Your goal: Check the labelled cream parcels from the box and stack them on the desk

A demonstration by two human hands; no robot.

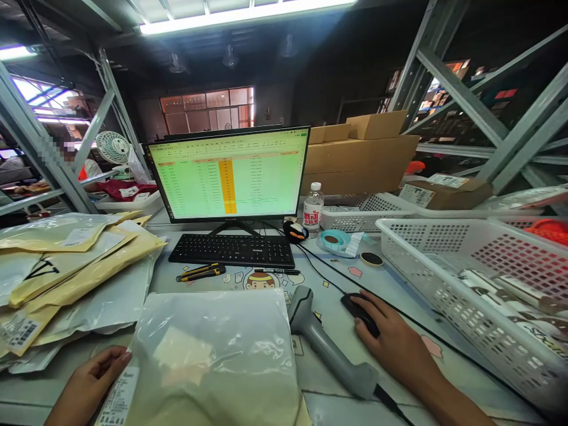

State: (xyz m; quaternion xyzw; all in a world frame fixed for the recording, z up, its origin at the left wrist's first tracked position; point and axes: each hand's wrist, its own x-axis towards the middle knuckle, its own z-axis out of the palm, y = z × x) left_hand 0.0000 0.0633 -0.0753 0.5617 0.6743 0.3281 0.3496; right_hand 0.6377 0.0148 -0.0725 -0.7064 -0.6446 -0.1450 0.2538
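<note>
My left hand [95,378] pinches the left edge of a pale plastic mailer bag [217,355], close to its white printed label [119,397]. The bag lies flat at the front of the desk, and something pale shows faintly through it. On the right, my right hand [393,340] rests over a black computer mouse [361,313] with its fingers curved around it. Between the bag and that hand lies a grey barcode scanner [331,349] with a black cable. Behind them a monitor [231,177] displays a spreadsheet, and a black keyboard [231,251] sits below it.
Yellow and white mailers [80,266] are heaped at the left. A white perforated basket [465,296] with wrapped items stands at the right. A utility knife [202,272], a pen [277,271], a bottle [313,210] and a label roll [335,239] lie or stand near the keyboard. Cardboard boxes [355,160] are behind.
</note>
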